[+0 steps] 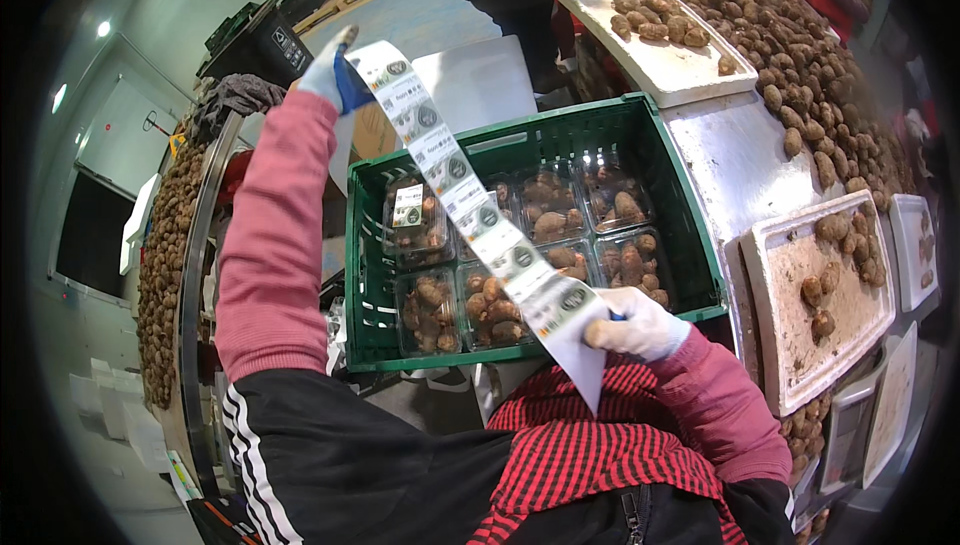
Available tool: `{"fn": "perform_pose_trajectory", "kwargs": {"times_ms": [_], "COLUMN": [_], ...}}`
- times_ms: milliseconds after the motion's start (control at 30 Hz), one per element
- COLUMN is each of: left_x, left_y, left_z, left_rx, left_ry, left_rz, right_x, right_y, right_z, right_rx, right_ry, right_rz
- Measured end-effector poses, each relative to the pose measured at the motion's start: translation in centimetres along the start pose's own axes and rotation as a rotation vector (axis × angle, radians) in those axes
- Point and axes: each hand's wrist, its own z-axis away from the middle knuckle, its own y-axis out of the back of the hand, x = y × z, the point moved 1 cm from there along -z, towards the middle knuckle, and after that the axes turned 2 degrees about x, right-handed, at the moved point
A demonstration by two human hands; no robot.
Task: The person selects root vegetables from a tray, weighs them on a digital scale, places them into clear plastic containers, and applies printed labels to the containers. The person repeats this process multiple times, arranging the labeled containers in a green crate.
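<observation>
A long strip of printed labels (457, 170) stretches diagonally between my two gloved hands, above a green plastic crate (525, 113). At the upper left, my left hand (334, 72) grips the strip's far end. My right hand (634, 323) is closed on its near end, over the crate's front right part, and a white tail of the strip hangs below it. Clear plastic punnets of brown tubers (626, 263) fill rows in the crate. One punnet at the back left (431, 233) bears a label; another label shows partly behind the strip.
White foam trays with tubers lie at the right (795, 305) and upper right (667, 68), by a large heap of tubers (810, 79) on a metal table (720, 147). More tubers lie behind a metal rail (196, 245) at left. Co-workers stand at the far side.
</observation>
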Motion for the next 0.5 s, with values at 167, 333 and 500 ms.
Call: {"fn": "perform_pose_trajectory", "kwargs": {"times_ms": [167, 333, 500], "left_x": [-11.6, -19.8, -22.8], "left_y": [1.2, 5.9, 7.1], "left_z": [8.0, 13.1, 21.6], "left_rx": [-0.091, 0.14, 0.046], "left_ry": [0.103, 0.163, 0.058], "left_rz": [-0.08, -0.061, -0.022], "right_x": [-1.2, -0.7, 1.5], "right_y": [-2.2, -3.9, -5.2], "right_z": [-2.2, -1.7, -2.3], "right_rx": [-0.139, -0.191, 0.037], "right_ry": [0.237, 0.399, 0.396], "right_rz": [-0.175, -0.129, -0.119]}}
